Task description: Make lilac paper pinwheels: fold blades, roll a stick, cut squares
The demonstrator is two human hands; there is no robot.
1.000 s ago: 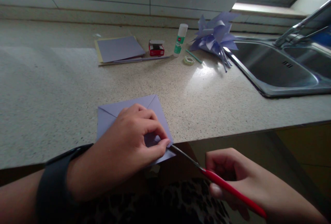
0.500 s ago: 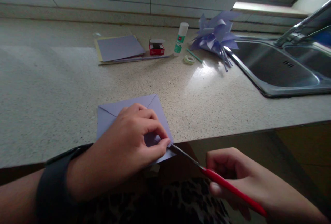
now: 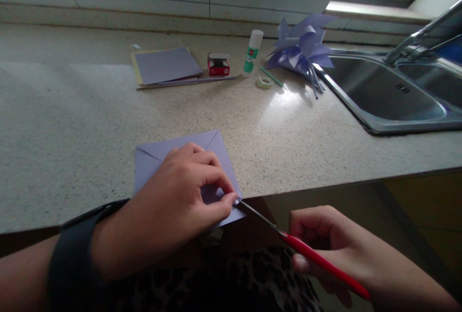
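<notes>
A square of purple paper with diagonal slits lies on the counter, its near right corner jutting past the front edge. My left hand rests over the sheet, thumb and forefinger pinched on the paper close to that corner. In my right hand is a pair of red-handled scissors. The blades reach up to the paper right beside my left fingertips; how far they enter it is hidden. Part of the paper's middle is covered by my left hand.
At the back of the counter lie a stack of purple sheets, a small red box, a glue stick, a tape roll, a thin green stick and purple paper pinwheels. A steel sink is at right.
Both hands, the paper and the scissors stay in nearly the same places. The view has shifted very slightly.
</notes>
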